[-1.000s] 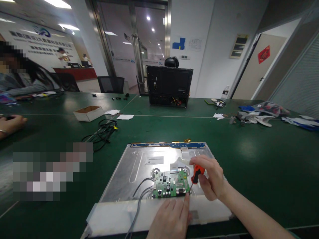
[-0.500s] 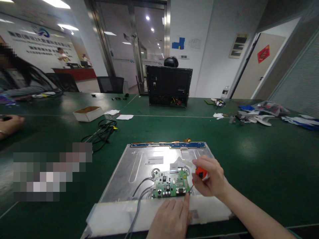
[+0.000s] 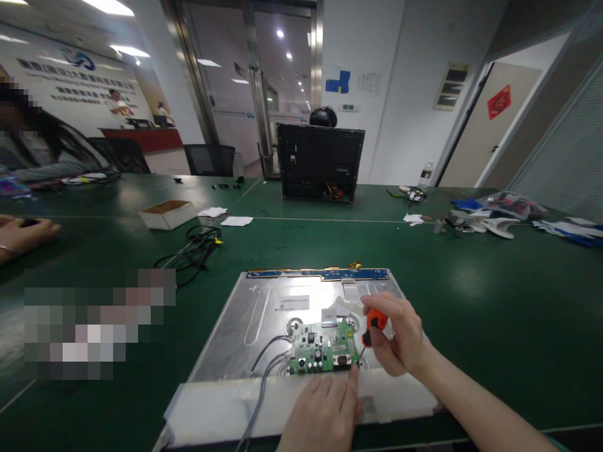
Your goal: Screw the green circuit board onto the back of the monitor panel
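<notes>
My right hand [image 3: 402, 336] holds a screwdriver [image 3: 375, 319] by its orange and black handle. The tool leans, and its thin shaft points down at the lower right corner of a green circuit board [image 3: 325, 342]. Below the board lies my left hand [image 3: 325, 408], resting on the white strip [image 3: 226, 408] along the panel's near edge. Its index finger reaches out to that same corner, close to the screwdriver tip. A metal-backed display panel [image 3: 230, 326] carries the board. Grey cables [image 3: 266, 383] run from the board's left side over the white strip.
A tangle of black cable [image 3: 193, 251] and an open white box [image 3: 167, 215] lie to the left. An upright black monitor housing [image 3: 321, 163] stands at the back. Gloves, bags and small parts are at the right. Another person's hand [image 3: 26, 233] rests at the far left.
My right fingers have shifted on the screwdriver handle, showing more of it, and the handle has moved slightly left. My left hand stays put. The other person's hand has moved right.
</notes>
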The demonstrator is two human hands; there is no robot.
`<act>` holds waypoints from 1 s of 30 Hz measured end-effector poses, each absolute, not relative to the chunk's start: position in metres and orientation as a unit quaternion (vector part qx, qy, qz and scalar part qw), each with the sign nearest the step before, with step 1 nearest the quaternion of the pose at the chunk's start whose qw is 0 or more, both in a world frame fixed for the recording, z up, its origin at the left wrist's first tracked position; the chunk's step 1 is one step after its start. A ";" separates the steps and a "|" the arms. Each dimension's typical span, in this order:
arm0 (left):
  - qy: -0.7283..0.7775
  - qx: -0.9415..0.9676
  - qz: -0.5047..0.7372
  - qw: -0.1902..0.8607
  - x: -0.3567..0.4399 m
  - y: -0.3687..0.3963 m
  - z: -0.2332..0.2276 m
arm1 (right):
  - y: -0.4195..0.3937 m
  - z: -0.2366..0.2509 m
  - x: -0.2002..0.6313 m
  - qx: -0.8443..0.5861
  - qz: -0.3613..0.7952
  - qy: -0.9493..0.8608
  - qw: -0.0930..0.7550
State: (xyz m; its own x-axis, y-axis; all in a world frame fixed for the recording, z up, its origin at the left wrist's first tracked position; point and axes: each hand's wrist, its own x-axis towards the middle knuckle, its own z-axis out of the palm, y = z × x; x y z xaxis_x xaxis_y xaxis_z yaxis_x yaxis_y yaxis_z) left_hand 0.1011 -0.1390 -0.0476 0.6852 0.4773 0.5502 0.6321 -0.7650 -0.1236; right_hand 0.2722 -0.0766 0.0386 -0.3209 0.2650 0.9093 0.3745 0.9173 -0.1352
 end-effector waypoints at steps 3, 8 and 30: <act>-0.304 -0.905 -0.256 0.150 0.101 -0.139 -0.048 | -0.076 0.037 0.271 -0.203 -0.068 -0.803 0.556; -0.304 -0.905 -0.258 0.150 0.101 -0.140 -0.048 | -0.076 0.037 0.270 -0.220 -0.093 -0.797 0.555; -0.309 -0.903 -0.261 0.145 0.101 -0.140 -0.046 | -0.076 0.037 0.268 -0.221 -0.093 -0.792 0.561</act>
